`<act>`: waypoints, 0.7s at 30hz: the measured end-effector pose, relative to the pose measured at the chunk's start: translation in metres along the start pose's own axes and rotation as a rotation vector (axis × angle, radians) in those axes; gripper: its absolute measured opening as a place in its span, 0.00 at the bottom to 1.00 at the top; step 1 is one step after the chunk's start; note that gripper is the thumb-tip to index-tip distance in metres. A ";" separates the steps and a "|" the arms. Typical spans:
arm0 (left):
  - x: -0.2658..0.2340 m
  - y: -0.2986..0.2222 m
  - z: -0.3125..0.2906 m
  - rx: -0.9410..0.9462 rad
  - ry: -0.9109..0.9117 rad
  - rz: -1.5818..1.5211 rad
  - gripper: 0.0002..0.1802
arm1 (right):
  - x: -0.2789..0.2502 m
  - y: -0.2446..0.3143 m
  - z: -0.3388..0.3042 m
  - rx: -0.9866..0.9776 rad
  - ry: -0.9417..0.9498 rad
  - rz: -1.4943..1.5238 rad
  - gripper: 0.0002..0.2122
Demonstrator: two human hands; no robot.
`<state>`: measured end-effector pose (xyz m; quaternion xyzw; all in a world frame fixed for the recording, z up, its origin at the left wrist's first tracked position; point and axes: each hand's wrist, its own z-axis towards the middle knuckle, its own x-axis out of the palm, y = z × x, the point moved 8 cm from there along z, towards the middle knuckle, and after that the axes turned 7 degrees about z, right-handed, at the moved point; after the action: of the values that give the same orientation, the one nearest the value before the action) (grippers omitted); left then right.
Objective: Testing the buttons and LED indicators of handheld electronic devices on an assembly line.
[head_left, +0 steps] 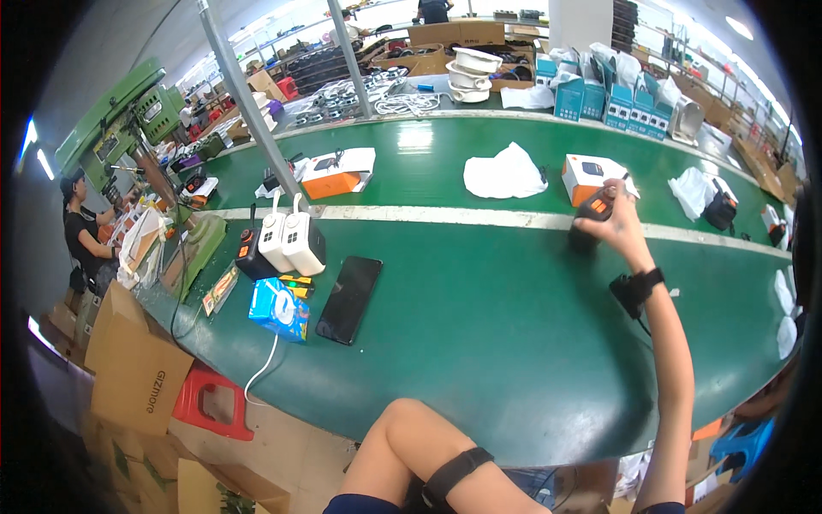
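At the far edge of the green worktop, my right hand [618,230] closes round the top of a black box-shaped device [585,230] with orange buttons. Just beyond it, an orange-and-white carton [589,173] lies on the green belt. My left arm is bent at the bottom of the view with a black band round it; its hand is out of sight. Left on the worktop stand two white devices [301,244] with loops and a similar black device [250,254]. Near them are a blue box [278,310] and a black phone [349,300].
A white bag [505,172] and another orange-and-white carton [336,174] lie on the belt. A metal post [248,103] rises at its near edge. To the left are a green drill press [128,128], a co-worker [86,223] and a red stool [212,403].
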<state>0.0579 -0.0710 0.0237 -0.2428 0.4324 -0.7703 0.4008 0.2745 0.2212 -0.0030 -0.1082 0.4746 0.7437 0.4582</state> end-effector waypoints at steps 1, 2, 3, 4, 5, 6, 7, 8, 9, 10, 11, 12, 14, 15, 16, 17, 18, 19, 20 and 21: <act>-0.002 -0.001 -0.001 -0.008 -0.013 0.015 0.16 | 0.001 -0.008 0.017 0.066 -0.006 -0.011 0.39; -0.001 -0.002 -0.003 -0.011 -0.016 0.026 0.16 | -0.003 -0.017 0.030 0.103 -0.051 0.000 0.40; -0.001 -0.003 -0.002 -0.005 -0.012 0.034 0.16 | -0.006 -0.028 0.041 0.156 -0.087 -0.027 0.40; 0.000 -0.005 -0.002 -0.003 -0.008 0.042 0.16 | -0.008 -0.043 0.049 0.213 -0.127 -0.052 0.40; 0.002 -0.004 -0.001 -0.004 -0.006 0.046 0.16 | -0.008 -0.055 0.056 0.217 -0.139 -0.060 0.40; 0.001 -0.004 -0.001 -0.010 -0.013 0.058 0.16 | 0.002 -0.064 0.061 0.226 -0.173 -0.077 0.40; 0.000 -0.004 -0.001 -0.013 -0.015 0.062 0.16 | 0.008 -0.070 0.063 0.240 -0.210 -0.104 0.40; 0.000 -0.003 -0.001 -0.014 -0.013 0.067 0.16 | 0.009 -0.077 0.063 0.254 -0.249 -0.132 0.41; 0.000 -0.003 0.000 -0.011 -0.011 0.068 0.16 | 0.013 -0.073 0.061 0.240 -0.247 -0.139 0.40; 0.000 -0.002 -0.001 -0.012 -0.009 0.068 0.15 | 0.012 -0.077 0.062 0.210 -0.256 -0.168 0.41; 0.001 -0.003 0.001 -0.007 0.001 0.068 0.15 | 0.009 -0.086 0.065 0.180 -0.267 -0.199 0.41; 0.000 -0.003 0.001 -0.005 -0.004 0.071 0.15 | 0.014 -0.078 0.065 0.149 -0.266 -0.219 0.41; -0.001 -0.003 0.002 -0.003 -0.012 0.077 0.15 | 0.019 -0.055 0.060 0.048 -0.181 -0.257 0.42; -0.001 -0.003 0.001 0.000 -0.016 0.083 0.15 | 0.023 -0.039 0.054 -0.040 -0.174 -0.302 0.42; -0.001 -0.004 0.001 -0.003 -0.021 0.083 0.15 | 0.026 -0.026 0.046 -0.128 -0.169 -0.348 0.42; -0.002 -0.004 0.002 0.006 -0.019 0.095 0.15 | 0.032 -0.018 0.043 -0.175 -0.086 -0.298 0.41; -0.002 -0.005 0.004 0.008 -0.023 0.095 0.15 | 0.035 0.004 0.028 -0.263 -0.114 -0.329 0.39; -0.004 -0.004 0.004 0.010 -0.028 0.100 0.15 | 0.043 0.018 0.016 -0.268 -0.020 -0.255 0.38; -0.005 -0.005 0.003 0.011 -0.039 0.108 0.15 | 0.051 0.038 0.002 -0.270 0.078 -0.180 0.37; -0.006 -0.004 0.004 0.018 -0.035 0.107 0.15 | 0.058 0.050 -0.013 -0.275 0.159 -0.168 0.37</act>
<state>0.0621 -0.0663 0.0290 -0.2295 0.4307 -0.7473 0.4510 0.1997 0.2384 -0.0141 -0.2674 0.3922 0.7499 0.4607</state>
